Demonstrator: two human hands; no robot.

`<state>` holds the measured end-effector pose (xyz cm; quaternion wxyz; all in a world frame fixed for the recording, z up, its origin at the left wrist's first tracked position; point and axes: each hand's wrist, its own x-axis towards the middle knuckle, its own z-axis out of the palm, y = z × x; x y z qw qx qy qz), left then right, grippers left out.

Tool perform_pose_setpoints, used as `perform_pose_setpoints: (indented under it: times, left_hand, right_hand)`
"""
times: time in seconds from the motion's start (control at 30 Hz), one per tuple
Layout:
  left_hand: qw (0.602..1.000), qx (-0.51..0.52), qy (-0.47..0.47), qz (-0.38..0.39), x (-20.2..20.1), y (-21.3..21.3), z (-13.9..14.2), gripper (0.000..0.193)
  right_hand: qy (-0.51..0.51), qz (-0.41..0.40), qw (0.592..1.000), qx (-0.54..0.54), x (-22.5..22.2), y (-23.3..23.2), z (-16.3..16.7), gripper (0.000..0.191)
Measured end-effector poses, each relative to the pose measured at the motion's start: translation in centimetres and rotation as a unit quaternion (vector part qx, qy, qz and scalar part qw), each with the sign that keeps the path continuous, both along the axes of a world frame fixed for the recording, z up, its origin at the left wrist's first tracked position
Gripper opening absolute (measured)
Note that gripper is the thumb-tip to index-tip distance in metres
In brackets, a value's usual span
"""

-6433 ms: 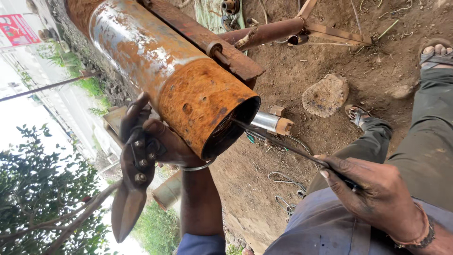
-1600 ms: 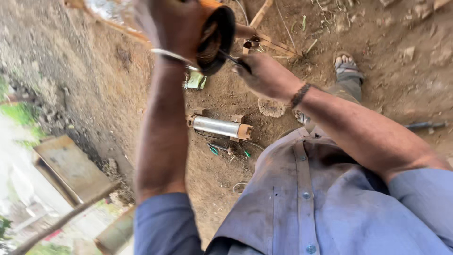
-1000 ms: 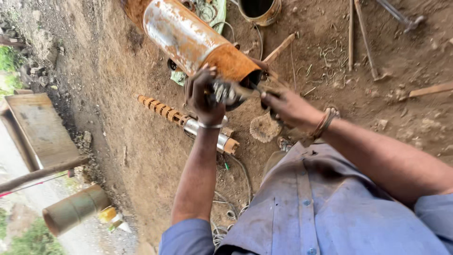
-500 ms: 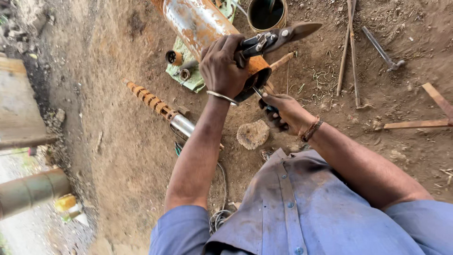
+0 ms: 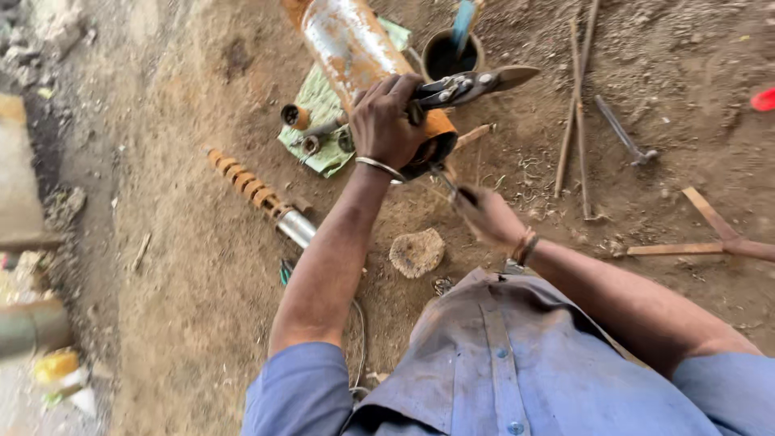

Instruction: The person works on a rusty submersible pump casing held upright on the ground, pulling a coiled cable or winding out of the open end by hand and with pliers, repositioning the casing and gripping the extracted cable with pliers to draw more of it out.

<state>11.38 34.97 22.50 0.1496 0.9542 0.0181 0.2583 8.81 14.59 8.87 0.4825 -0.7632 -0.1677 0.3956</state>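
Head view: a rusty metal pipe (image 5: 347,44) lies slanted on the dirt ground (image 5: 186,266), its open end toward the person. The left hand (image 5: 387,121) is closed over that end and also grips a pair of tin snips (image 5: 468,83), whose blades point right, past the pipe. Just below the opening, the right hand (image 5: 484,216) is closed around a thin dark rod (image 5: 452,184) that reaches up to the pipe's mouth. Under the pipe lies a green cloth (image 5: 323,121) with small metal fittings on it. A dark round tin (image 5: 448,52) stands beside the pipe. To the left lies a ribbed orange shaft (image 5: 250,184) with a silver end; to the right, thin rods and a hammer (image 5: 622,133) lie well apart on the ground.
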Motion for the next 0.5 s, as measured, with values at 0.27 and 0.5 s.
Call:
perform_pose_setpoints:
  times: [0.27,0.5]
  left_hand:
    - [0.99,-0.016,-0.038,-0.135,-0.1,0.3,-3.4,0.023]
    - [0.992,0.067,-0.076,-0.071,-0.4,0.8,-5.3,0.016]
  right_hand:
    - [-0.164,-0.141,0.97,-0.109,-10.5,-20.4,-13.6,0.036]
    - [-0.065,-0.675,0.682,-0.273,-17.7,-35.8,-9.2,0.039]
